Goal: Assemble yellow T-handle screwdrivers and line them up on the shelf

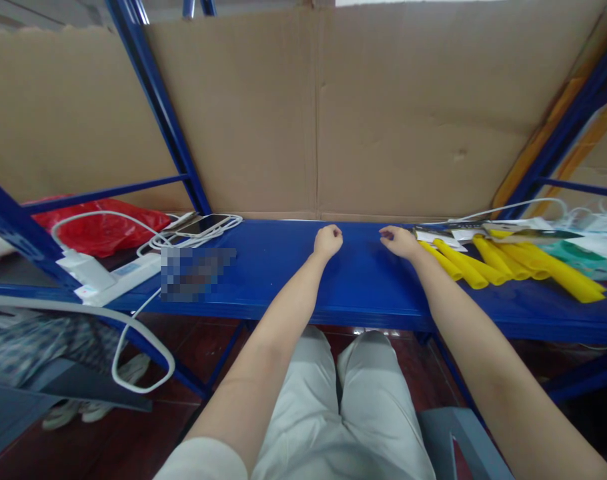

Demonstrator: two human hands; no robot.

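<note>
My left hand (328, 242) is curled into a loose fist over the blue shelf top (356, 280), and nothing shows in it. Across a short gap, my right hand (398, 241) points inward with its fingers loosely bent and a small space between thumb and fingers. I see nothing held there. Just right of that hand lie several yellow tubes (496, 257), side by side with flat packets and white cards (443, 237) behind them.
At left are a white power strip (133, 273) with a plugged-in adapter, a phone (203, 225), looped white cables and a red plastic bag (103, 223). Blue posts (158, 107) and a cardboard wall (383, 113) bound the shelf. Another person's shoes (96, 407) show lower left.
</note>
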